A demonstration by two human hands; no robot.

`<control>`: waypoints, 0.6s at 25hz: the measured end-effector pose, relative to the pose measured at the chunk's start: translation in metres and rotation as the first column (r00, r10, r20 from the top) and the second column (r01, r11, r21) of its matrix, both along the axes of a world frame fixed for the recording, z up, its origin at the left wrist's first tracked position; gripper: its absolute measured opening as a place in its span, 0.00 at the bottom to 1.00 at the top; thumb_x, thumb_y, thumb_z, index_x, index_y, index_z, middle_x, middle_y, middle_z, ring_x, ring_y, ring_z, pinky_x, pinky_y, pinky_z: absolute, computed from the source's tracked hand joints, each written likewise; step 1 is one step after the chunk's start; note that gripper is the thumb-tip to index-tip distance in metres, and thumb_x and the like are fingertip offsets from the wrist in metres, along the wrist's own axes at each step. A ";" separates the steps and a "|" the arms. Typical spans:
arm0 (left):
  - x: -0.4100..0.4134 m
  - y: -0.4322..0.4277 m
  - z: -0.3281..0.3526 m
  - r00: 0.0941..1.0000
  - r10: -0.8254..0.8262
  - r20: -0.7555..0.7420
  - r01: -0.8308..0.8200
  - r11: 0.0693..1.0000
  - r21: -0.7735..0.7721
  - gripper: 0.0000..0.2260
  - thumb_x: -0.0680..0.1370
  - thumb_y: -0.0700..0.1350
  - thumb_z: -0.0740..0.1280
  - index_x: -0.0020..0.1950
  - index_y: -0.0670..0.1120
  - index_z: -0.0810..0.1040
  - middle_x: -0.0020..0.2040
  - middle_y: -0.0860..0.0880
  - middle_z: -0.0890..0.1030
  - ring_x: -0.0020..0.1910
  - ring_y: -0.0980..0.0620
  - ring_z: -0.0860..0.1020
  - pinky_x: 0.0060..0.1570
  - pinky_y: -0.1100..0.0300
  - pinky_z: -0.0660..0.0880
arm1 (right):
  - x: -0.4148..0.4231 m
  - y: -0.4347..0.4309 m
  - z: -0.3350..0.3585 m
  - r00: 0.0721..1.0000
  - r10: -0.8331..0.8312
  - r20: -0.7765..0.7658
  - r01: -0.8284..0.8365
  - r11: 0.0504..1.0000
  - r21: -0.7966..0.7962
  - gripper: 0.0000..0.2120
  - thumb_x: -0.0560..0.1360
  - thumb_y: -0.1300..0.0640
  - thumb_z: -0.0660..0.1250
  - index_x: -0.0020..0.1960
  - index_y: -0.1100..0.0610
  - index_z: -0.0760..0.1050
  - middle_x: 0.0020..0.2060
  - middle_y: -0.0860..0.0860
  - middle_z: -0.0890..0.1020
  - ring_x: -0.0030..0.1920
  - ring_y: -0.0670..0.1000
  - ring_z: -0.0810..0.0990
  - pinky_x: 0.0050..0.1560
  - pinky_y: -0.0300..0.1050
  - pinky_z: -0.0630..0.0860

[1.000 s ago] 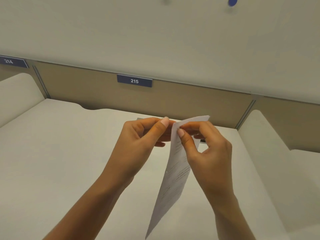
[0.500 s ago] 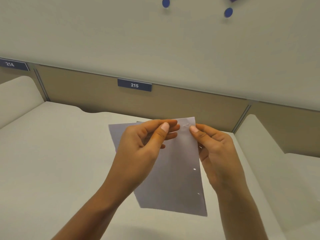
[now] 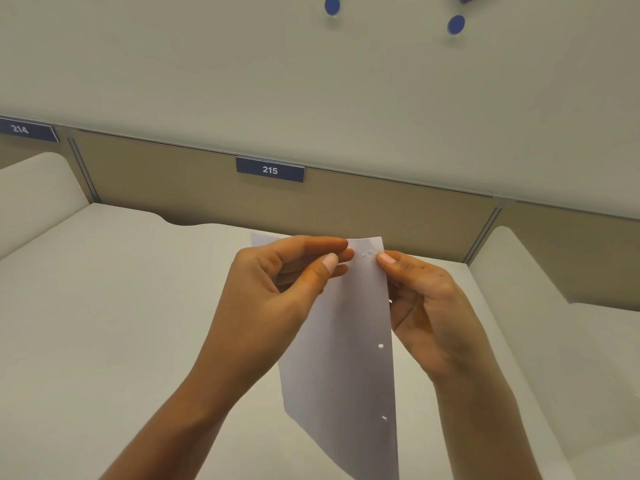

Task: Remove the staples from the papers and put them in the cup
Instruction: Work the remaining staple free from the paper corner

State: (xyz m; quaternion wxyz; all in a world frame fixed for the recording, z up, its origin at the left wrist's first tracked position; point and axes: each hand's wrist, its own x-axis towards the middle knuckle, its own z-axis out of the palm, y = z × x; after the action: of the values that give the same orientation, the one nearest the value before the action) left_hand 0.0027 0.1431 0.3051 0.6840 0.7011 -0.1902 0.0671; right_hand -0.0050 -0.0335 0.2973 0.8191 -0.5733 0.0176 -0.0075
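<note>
We hold the white rectangular paper sheets [image 3: 346,341] above the pale grey tabletop [image 3: 104,306], their long axis hanging from the top edge down toward us, our left hand [image 3: 277,289] pinching that top edge and our right hand [image 3: 426,306] pinching the right edge, with a small faint staple [image 3: 367,253] between the two grips.

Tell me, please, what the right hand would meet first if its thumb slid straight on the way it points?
Probably the staple at the top corner of the papers, just ahead of the thumb of the right hand; beyond it, fingertips of the left hand. Depth is unclear.
</note>
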 end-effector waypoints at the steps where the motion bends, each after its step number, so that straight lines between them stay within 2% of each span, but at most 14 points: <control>1: 0.000 0.001 0.000 1.000 0.000 0.002 0.000 1.000 0.005 0.09 0.77 0.40 0.67 0.54 0.47 0.83 0.47 0.55 0.87 0.47 0.59 0.85 0.49 0.63 0.81 | 0.000 0.001 0.000 1.000 0.002 -0.001 -0.002 1.000 0.009 0.20 0.69 0.54 0.66 0.56 0.67 0.79 0.48 0.60 0.83 0.47 0.55 0.82 0.51 0.48 0.80; 9: -0.002 0.008 -0.002 1.000 0.007 0.009 -0.008 1.000 0.027 0.09 0.75 0.42 0.70 0.54 0.49 0.84 0.48 0.56 0.86 0.49 0.59 0.84 0.51 0.60 0.81 | -0.003 0.008 0.000 1.000 -0.026 0.014 0.026 0.999 -0.022 0.18 0.69 0.54 0.66 0.54 0.64 0.81 0.48 0.58 0.84 0.47 0.55 0.83 0.52 0.48 0.81; 12: -0.004 0.010 -0.006 1.000 0.007 0.016 -0.008 1.000 0.029 0.11 0.73 0.44 0.71 0.55 0.51 0.83 0.50 0.57 0.86 0.50 0.58 0.84 0.50 0.62 0.81 | -0.009 0.018 -0.004 0.990 -0.085 0.113 0.104 0.978 -0.183 0.14 0.72 0.55 0.66 0.53 0.60 0.82 0.48 0.56 0.86 0.49 0.55 0.84 0.51 0.47 0.81; 15: -0.003 0.012 -0.011 1.000 0.003 0.015 -0.003 1.000 0.009 0.13 0.72 0.43 0.72 0.57 0.49 0.82 0.50 0.56 0.86 0.50 0.58 0.84 0.49 0.64 0.80 | -0.014 0.035 -0.004 0.970 -0.077 0.229 0.154 0.927 -0.343 0.11 0.78 0.59 0.62 0.55 0.55 0.83 0.50 0.51 0.86 0.51 0.50 0.84 0.49 0.41 0.81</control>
State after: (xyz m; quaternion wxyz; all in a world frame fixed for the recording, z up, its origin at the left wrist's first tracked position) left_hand -0.0005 0.1552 0.2945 0.6793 0.7039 -0.1945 0.0725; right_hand -0.0189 0.0010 0.2930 0.6961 -0.7069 -0.0372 -0.1198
